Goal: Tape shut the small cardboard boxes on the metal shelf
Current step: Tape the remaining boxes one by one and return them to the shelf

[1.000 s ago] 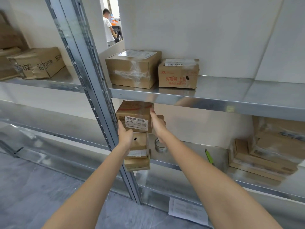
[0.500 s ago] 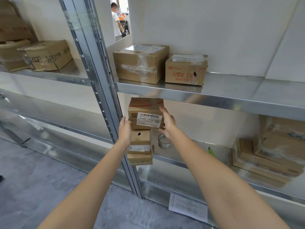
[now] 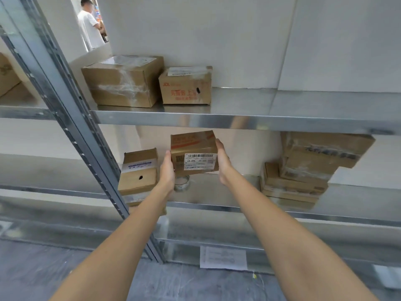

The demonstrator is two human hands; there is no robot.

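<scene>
We see only our two forearms and hands. Both forearms are bare from the bottom edge of the view up to the wrists; no sleeve, cuff or glove shows anywhere along them. Our left hand (image 3: 167, 168) is bare, with no ring, watch or band on the wrist that we can make out. Our right hand (image 3: 222, 162) is likewise bare, and its wrist carries no strap or bracelet. The forearms look smooth and slender, broad where they enter the view and narrowing toward the wrists. Fingernails are too small and blurred for us to tell anything. Nothing of our clothing shows.
</scene>
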